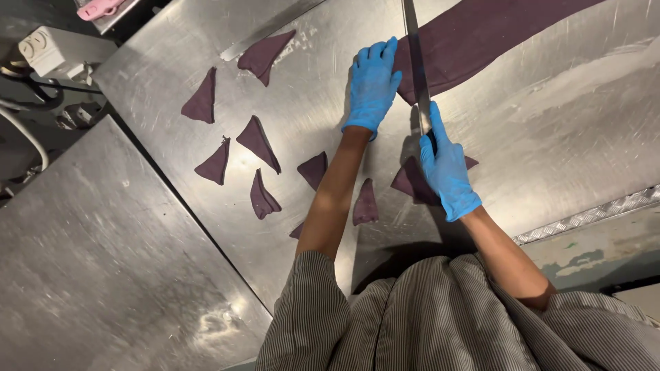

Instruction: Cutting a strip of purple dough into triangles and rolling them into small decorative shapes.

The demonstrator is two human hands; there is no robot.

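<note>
Purple dough strip (481,34) lies on the steel worktop (564,130). Left hand (372,84) presses flat, fingers spread; right hand (447,168) grips the long knife (416,62). Advise blade square, fingers clear.

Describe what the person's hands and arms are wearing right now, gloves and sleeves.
Both hands wear thin, close-fitting bright blue disposable gloves: the left hand and the right hand. Each glove ends at the wrist. The forearms are bare. From about the elbows up, loose sleeves of grey cloth with fine pinstripes cover the arms, matching the garment on the body. No watch, jewellery or markings show.
</note>
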